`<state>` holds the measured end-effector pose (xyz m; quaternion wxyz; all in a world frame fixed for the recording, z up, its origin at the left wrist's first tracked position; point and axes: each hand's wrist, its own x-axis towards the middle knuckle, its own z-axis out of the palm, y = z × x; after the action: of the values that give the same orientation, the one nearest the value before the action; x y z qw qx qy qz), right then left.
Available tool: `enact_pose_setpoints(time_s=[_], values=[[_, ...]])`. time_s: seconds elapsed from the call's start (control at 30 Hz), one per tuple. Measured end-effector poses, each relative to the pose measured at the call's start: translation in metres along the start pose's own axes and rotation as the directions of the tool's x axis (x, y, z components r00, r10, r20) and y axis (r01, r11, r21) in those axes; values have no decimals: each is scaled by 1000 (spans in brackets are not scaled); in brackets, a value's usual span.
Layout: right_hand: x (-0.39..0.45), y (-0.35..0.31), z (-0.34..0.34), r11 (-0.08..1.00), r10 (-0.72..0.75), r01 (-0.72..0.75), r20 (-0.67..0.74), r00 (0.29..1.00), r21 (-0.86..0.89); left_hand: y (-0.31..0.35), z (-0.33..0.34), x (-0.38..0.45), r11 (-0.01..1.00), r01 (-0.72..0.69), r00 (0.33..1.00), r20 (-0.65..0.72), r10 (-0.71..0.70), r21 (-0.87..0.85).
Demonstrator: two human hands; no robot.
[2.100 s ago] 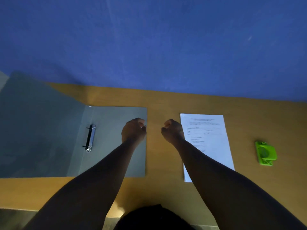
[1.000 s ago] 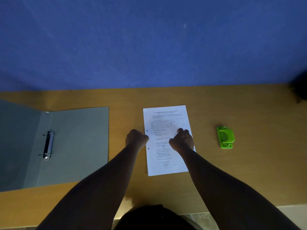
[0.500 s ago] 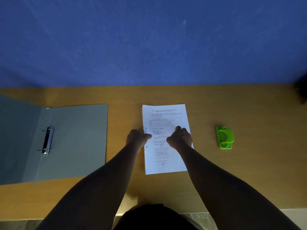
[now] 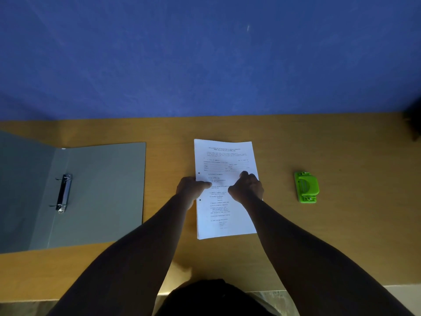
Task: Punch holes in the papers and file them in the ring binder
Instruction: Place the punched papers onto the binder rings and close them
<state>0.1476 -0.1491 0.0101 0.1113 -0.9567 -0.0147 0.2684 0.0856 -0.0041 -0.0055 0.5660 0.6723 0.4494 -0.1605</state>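
Observation:
A stack of white printed papers (image 4: 224, 160) lies in the middle of the wooden desk, with two punched holes along its left edge. My left hand (image 4: 190, 189) pinches that left edge, thumb on top of the sheet. My right hand (image 4: 247, 189) grips the right side of the stack with fingers curled. A grey ring binder (image 4: 102, 192) lies open at the left, its metal ring mechanism (image 4: 63, 193) showing. A green hole punch (image 4: 306, 187) sits to the right of the papers.
The wooden desk (image 4: 341, 236) runs against a blue wall (image 4: 205, 53). A dark object (image 4: 413, 124) sits at the far right edge. The desk's front edge is close to my body.
Both hands moved from fists near the binder onto the papers. The left thumb has slid over the paper's left edge, and the right hand has closed on the right side.

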Motion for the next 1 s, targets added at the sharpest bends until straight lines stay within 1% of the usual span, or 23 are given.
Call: enact_pose_setpoints(time_s=[0.1, 0.3, 0.4, 0.57, 0.73, 0.87, 1.0], values=[[1, 1, 0, 1000, 5, -5, 2, 1000, 7, 2, 1, -2, 998, -1, 1000, 0, 1, -58], [3, 2, -2, 1000, 9, -9, 4, 1000, 1, 6, 2, -6, 991, -46, 999, 9, 47, -124], [4, 3, -3, 1000, 17, -17, -2, 1000, 12, 6, 2, -8, 992, -89, 995, 39, 93, -95], [7, 4, -4, 998, 43, -43, -1, 999, 46, 2, 2, -11, 984, -168, 985, 30, 170, -50], [11, 8, -9, 980, 126, -121, -18, 992, 160, 2, 1, -14, 976, -217, 976, -8, 217, -6], [14, 16, -10, 963, 142, -128, -45, 989, 239, 4, 3, -17, 969, -246, 966, -75, 248, 39], [15, 23, -12, 949, 160, -137, -60, 985, 283, 6, 4, -17, 964, -260, 961, -86, 263, 50]])
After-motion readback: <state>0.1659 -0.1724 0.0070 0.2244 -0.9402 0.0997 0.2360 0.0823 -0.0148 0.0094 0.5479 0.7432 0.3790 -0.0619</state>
